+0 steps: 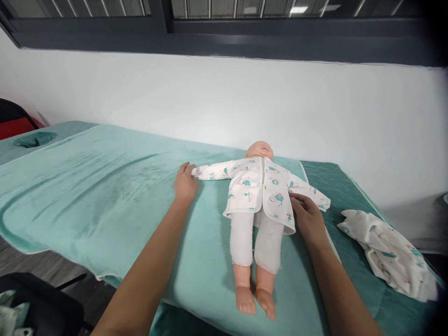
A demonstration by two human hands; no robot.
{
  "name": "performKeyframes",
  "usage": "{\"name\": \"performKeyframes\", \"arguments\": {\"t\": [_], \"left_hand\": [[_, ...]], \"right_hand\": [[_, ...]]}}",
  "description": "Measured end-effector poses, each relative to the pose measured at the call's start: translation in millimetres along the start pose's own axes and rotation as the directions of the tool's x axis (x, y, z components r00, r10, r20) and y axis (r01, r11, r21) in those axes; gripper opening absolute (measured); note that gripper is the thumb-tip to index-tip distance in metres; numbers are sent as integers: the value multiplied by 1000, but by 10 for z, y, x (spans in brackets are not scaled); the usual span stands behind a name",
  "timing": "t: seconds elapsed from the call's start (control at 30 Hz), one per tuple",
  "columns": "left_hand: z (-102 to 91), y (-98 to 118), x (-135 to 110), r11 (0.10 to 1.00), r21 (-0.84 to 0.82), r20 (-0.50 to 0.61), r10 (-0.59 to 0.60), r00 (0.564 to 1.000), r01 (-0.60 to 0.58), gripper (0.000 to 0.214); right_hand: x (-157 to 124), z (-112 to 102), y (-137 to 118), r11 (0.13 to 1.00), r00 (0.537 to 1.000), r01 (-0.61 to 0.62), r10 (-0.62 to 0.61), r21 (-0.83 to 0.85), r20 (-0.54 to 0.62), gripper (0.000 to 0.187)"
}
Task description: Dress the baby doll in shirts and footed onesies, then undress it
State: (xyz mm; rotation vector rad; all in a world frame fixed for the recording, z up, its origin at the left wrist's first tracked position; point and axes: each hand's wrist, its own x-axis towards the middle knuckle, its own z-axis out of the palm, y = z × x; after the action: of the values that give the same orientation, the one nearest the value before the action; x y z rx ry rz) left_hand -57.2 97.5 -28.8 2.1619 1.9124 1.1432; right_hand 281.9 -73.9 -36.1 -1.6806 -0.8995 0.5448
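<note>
A baby doll (257,219) lies on its back on a teal towel (105,200), head toward the wall, bare feet toward me. It wears a white printed jacket (259,186) with both sleeves spread out. My left hand (185,183) rests at the cuff of the doll's outstretched sleeve, fingers curled against the cuff. My right hand (308,217) lies on the jacket's lower hem beside the doll's hip, fingers bent over the cloth.
A crumpled white printed garment (388,252) lies on the darker green bed cover (343,186) to the right. A white wall runs behind the bed under a dark window frame (224,37). A dark chair (38,303) stands at lower left.
</note>
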Motion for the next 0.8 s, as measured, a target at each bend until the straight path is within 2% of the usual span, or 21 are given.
{"name": "performKeyframes", "arguments": {"t": [0.1,0.2,0.27,0.37,0.43,0.5,0.6,0.67,0.73,0.8], "left_hand": [[-21,33,-10,998,-36,6,57,998,-57,44],[-29,78,-26,998,14,118,61,991,-63,40],[-32,107,-33,997,73,161,13,987,-25,40],[-36,132,-30,993,114,177,-25,984,5,42],[-35,130,-20,993,121,183,-38,982,15,42],[-34,117,-8,994,104,169,-37,985,20,40],[-50,125,-16,999,11,77,35,996,-36,37],[-84,194,-72,992,-82,-11,92,996,-93,35],[-140,341,-193,970,-209,-68,113,991,-125,32],[-213,553,-381,917,-373,-60,131,990,-144,29]], "right_hand": [[-64,12,-60,994,992,104,-104,9,-78,42],[-135,37,-131,966,962,255,-251,29,-107,35],[-176,55,-173,937,939,341,-337,71,-68,32],[-215,73,-207,898,901,422,-431,125,53,31],[-225,77,-211,901,896,407,-426,152,125,33],[-223,75,-206,913,906,369,-395,176,149,35],[-220,64,-210,917,919,350,-376,189,120,34],[-234,50,-234,906,911,385,-403,178,83,32],[-276,34,-274,876,879,466,-474,125,48,30],[-353,23,-322,826,825,563,-564,34,50,29]]}}
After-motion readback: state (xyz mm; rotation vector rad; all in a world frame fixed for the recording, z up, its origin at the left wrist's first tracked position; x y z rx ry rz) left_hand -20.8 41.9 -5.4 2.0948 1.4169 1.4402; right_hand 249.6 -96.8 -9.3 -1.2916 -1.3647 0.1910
